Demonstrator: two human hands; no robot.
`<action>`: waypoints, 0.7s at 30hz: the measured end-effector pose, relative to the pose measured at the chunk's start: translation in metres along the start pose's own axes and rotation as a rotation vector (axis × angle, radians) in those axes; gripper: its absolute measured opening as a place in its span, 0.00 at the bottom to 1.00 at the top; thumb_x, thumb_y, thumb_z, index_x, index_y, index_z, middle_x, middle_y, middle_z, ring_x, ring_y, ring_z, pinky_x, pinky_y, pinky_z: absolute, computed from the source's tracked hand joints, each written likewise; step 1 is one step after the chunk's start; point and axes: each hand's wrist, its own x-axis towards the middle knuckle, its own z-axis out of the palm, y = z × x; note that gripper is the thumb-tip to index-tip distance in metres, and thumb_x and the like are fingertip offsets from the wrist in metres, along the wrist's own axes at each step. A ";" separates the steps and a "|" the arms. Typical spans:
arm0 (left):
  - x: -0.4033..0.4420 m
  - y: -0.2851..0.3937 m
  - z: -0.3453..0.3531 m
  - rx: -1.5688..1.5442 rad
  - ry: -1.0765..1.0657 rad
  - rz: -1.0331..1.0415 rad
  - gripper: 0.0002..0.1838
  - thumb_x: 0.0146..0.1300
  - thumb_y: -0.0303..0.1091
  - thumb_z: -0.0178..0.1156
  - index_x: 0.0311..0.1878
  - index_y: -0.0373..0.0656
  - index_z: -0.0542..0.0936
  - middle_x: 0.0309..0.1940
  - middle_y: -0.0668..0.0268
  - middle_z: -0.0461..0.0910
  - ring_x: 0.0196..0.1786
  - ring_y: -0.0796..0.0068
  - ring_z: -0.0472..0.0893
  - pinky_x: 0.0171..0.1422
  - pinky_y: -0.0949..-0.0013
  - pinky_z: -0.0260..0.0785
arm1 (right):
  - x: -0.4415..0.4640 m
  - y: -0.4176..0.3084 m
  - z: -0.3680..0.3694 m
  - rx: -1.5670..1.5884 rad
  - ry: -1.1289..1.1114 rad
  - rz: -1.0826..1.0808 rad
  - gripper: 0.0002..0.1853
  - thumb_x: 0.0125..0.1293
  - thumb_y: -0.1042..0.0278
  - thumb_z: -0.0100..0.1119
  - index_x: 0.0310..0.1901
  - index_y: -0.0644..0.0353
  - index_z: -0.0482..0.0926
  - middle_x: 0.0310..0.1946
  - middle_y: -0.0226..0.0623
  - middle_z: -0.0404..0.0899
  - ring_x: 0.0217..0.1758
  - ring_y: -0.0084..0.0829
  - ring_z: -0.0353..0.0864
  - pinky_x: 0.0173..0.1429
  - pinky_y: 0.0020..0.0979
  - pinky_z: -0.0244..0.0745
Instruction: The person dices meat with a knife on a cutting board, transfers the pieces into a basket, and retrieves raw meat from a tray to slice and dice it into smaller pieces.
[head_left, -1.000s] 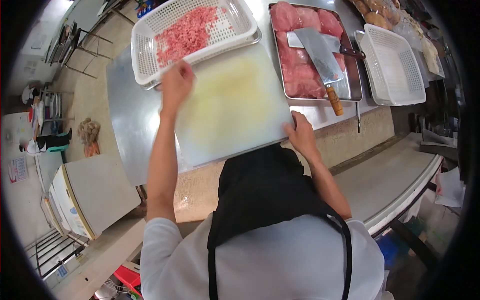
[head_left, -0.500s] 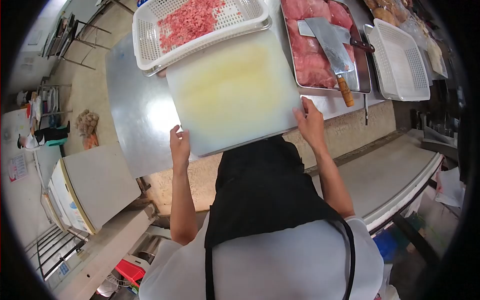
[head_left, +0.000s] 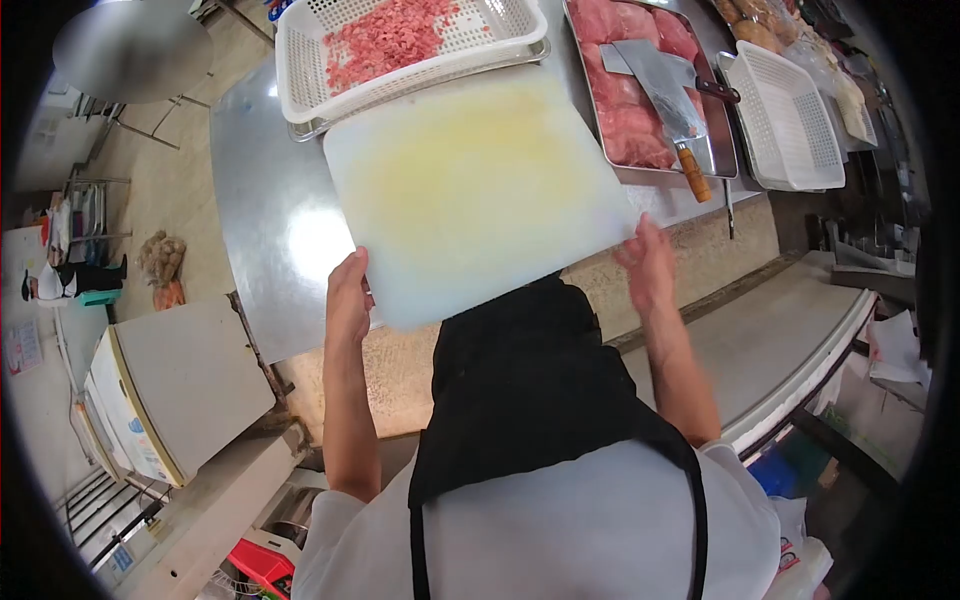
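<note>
A large white cutting board (head_left: 480, 190) with a yellowed middle fills the space before me, its near edge raised above the steel table. My left hand (head_left: 349, 295) is closed on the left edge by the near corner, with the fingers curled partly out of sight beneath it. At the near right corner, my right hand (head_left: 648, 262) is slightly blurred, its thumb and fingers around the edge. A white perforated basket (head_left: 450, 52) of chopped pink meat (head_left: 385, 40) stands beyond the board.
A metal tray (head_left: 735, 160) of meat slabs (head_left: 625, 95) lies right, with a wooden-handled cleaver (head_left: 665, 100) and a dark-handled knife (head_left: 720, 91) across it. Another white basket (head_left: 785, 120) stands farther right. The steel table (head_left: 265, 220) extends left. A white cabinet (head_left: 190, 380) stands lower left.
The board's near edge has risen and come closer to me, its right corner swinging outward. My right hand has moved right and down; my left hand has closed on the left edge.
</note>
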 end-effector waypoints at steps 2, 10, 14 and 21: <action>-0.016 0.013 0.004 -0.051 -0.030 0.031 0.19 0.81 0.47 0.56 0.48 0.37 0.81 0.27 0.72 0.80 0.20 0.89 0.70 0.22 0.81 0.60 | -0.035 0.010 0.014 0.384 -0.434 0.197 0.33 0.77 0.49 0.64 0.74 0.60 0.69 0.69 0.39 0.76 0.73 0.37 0.74 0.70 0.46 0.76; -0.090 0.050 0.023 -0.256 -0.069 0.244 0.11 0.71 0.34 0.65 0.47 0.36 0.78 0.25 0.65 0.81 0.19 0.82 0.75 0.20 0.76 0.66 | -0.034 0.020 0.042 0.618 -0.452 0.236 0.31 0.74 0.65 0.66 0.75 0.61 0.68 0.71 0.42 0.76 0.74 0.42 0.76 0.77 0.48 0.73; -0.132 0.039 0.019 -0.293 -0.031 0.441 0.20 0.74 0.42 0.62 0.55 0.31 0.78 0.34 0.59 0.85 0.30 0.76 0.83 0.32 0.73 0.75 | -0.054 -0.024 0.043 0.590 -0.543 0.235 0.32 0.68 0.72 0.67 0.72 0.62 0.70 0.68 0.43 0.78 0.72 0.41 0.78 0.77 0.48 0.76; -0.030 0.019 -0.061 -0.878 0.190 0.325 0.41 0.80 0.60 0.47 0.73 0.25 0.71 0.71 0.44 0.74 0.75 0.48 0.73 0.81 0.52 0.62 | -0.007 -0.072 0.079 0.228 -0.868 0.151 0.30 0.69 0.64 0.65 0.69 0.68 0.72 0.65 0.45 0.80 0.68 0.42 0.80 0.73 0.43 0.77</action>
